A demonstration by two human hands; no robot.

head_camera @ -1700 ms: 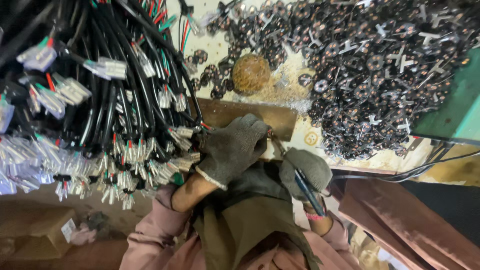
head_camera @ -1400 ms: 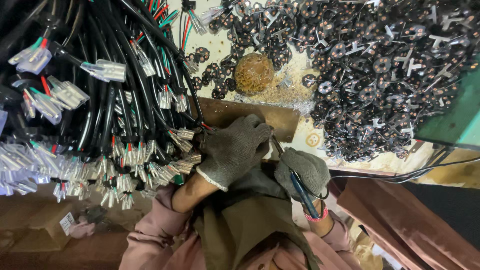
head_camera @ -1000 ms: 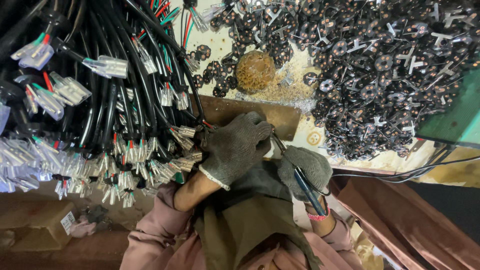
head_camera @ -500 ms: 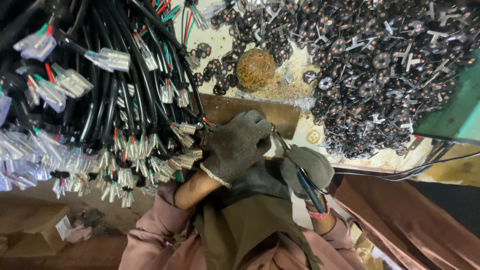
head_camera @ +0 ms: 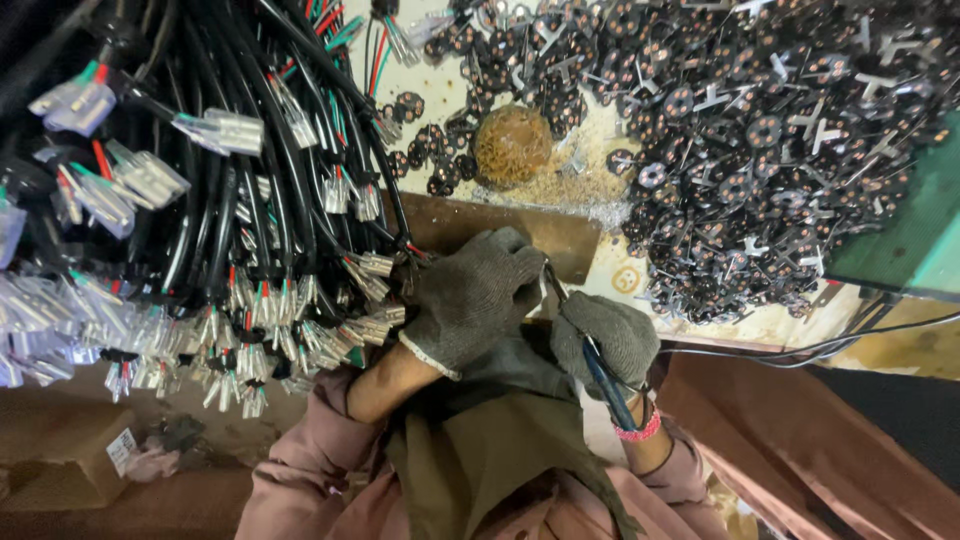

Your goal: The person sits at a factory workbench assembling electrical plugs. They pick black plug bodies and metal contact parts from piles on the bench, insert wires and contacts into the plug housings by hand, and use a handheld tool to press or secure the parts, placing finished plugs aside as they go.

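Note:
My left hand [head_camera: 470,300], in a grey knit glove, is closed around the end of a black cable at the edge of a big bundle of black cables [head_camera: 230,200] tipped with red, green and white wires and clear connectors. Right beside it, my gloved right hand [head_camera: 605,335] grips a blue-handled hand tool [head_camera: 600,375]. The tool's metal tip points up toward the left fingers. Both hands meet over a brown metal plate [head_camera: 470,220] on the bench. The cable end itself is hidden inside the left glove.
A large heap of small black round parts with copper spots [head_camera: 740,150] covers the bench at the upper right. A brown ball [head_camera: 512,145] sits in sawdust-like grit. A green box edge [head_camera: 900,240] is at right, a cardboard box [head_camera: 60,450] lower left.
The hands stay pressed together at the same spot. The left fingers shift slightly on the cable and the view drifts a little; nothing is picked up or released.

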